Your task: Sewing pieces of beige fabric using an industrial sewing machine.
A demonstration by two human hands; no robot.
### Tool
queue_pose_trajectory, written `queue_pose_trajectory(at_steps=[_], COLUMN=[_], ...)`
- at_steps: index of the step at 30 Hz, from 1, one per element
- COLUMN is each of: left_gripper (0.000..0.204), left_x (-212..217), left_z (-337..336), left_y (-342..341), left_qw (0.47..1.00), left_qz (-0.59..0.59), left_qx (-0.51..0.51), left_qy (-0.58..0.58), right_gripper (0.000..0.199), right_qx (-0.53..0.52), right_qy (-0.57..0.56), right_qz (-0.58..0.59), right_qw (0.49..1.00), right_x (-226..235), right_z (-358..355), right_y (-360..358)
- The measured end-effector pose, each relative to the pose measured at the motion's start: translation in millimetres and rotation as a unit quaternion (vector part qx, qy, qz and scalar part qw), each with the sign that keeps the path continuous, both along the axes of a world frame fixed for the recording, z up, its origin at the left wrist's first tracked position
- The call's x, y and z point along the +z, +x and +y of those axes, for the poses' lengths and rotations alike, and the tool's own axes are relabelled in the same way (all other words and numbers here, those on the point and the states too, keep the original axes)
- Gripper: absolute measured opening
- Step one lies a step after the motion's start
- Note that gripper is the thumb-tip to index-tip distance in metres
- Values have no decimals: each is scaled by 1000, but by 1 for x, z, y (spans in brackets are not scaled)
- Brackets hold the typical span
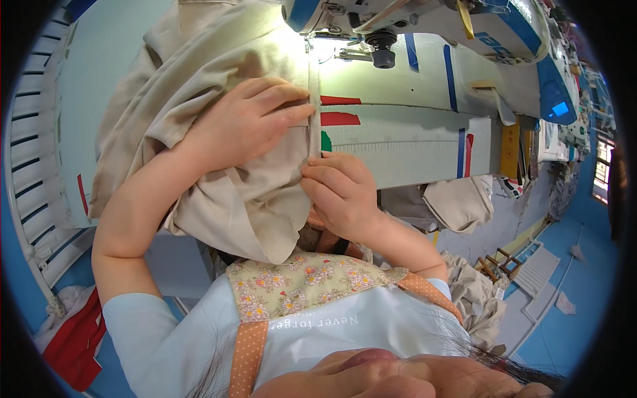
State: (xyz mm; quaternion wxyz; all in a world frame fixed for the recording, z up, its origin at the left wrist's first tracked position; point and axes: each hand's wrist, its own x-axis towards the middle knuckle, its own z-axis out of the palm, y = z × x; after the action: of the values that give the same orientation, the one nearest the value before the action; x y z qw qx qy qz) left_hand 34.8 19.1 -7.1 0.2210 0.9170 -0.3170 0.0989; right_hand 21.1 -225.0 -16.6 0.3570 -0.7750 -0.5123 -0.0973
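- The cloth (219, 113) lies on the left part of the sewing table (405, 142), its lower end hanging over the near edge.
- The left hand (249, 119) rests flat on the cloth.
- The right hand (342, 189) grips the cloth's right edge, nearer the person.
- The sewing machine (431, 26) stands behind, to the right.
- More fabric (458, 202) hangs below the table, right of the hands.

A pale bench (398, 142) marked with red, green and blue tape strips carried a white sewing machine (431, 20) and a heap of beige cloth (199, 86).
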Motion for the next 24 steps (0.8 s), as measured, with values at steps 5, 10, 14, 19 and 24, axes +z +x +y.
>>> queue_pose_trajectory(at_steps=[5,10,14,19,24], left_gripper=[56,56,51,48,47], left_x=[-1,1,2,1,1], left_z=[-1,-1,-2,-2,3], left_y=[0,1,3,6,10], left_qw=[1000,1000,1000,1000,1000], left_qz=[10,6,8,10,8], left_qx=[8,2,-2,-2,-1], left_qy=[20,20,8,6,-6], right_gripper=[25,26,26,24,22], right_qx=[-3,-2,-9,-13,-10], right_qy=[10,10,7,4,0], right_qz=[11,18,18,22,22], right_qw=[1000,1000,1000,1000,1000], right_x=[0,2,3,4,3], right_z=[0,0,1,3,8], right_y=[0,-1,-2,-1,6])
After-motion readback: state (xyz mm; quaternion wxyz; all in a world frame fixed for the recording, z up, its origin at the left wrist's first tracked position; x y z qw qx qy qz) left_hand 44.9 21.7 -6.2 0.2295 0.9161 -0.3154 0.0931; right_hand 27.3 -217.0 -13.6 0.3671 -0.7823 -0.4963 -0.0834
